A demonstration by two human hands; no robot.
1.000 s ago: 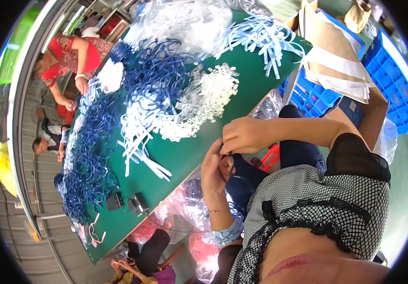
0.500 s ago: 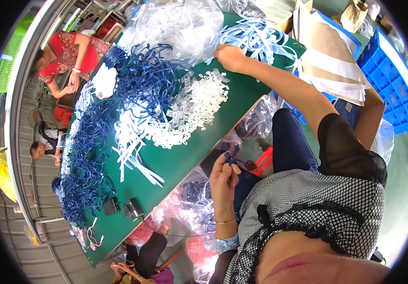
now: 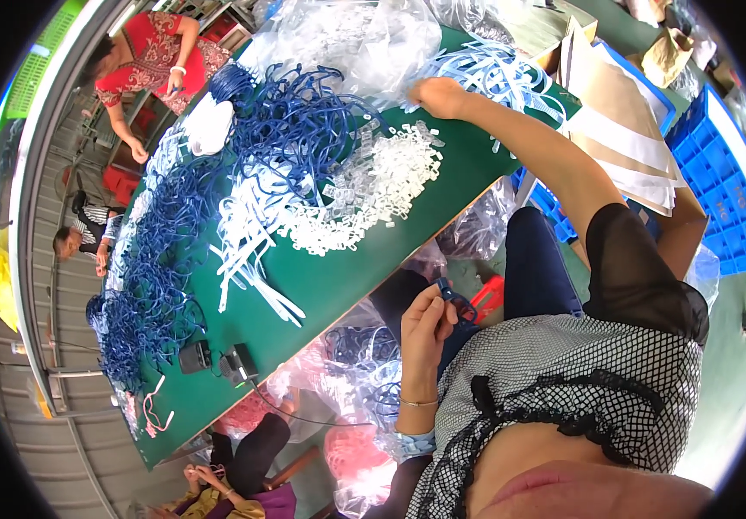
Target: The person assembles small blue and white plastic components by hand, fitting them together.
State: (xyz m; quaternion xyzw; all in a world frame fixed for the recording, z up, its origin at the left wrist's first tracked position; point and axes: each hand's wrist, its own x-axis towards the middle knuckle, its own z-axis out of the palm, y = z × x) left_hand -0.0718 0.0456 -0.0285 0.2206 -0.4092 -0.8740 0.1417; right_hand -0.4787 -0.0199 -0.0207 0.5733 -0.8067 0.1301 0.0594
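Observation:
My left hand [image 3: 426,327] is closed in front of my body, off the table's near edge. Its fingertips pinch a dark blue strap [image 3: 452,294] whose loop hangs beside the fingers. Reaching over the green table [image 3: 338,290], my right hand [image 3: 440,97] has its fingers curled at the edge of a pile of light blue straps [image 3: 504,82]; what they hold, if anything, is hidden. Close below it spreads a heap of small white and clear plastic buckles [image 3: 390,177]. Tangled dark blue straps [image 3: 291,130] lie to its left, with white straps [image 3: 256,229] alongside.
A clear plastic bag [image 3: 360,48] sits at the table's far side. More dark blue straps [image 3: 153,268] line the left edge, near two small black boxes [image 3: 236,363] with a cable. Blue crates [image 3: 719,190] and brown paper sheets [image 3: 619,112] stand right. Other people sit or stand around.
The view has shifted a little. The co-worker in red has moved their hands apart. My right hand stays at the light blue straps, and my left still pinches the dark blue strap.

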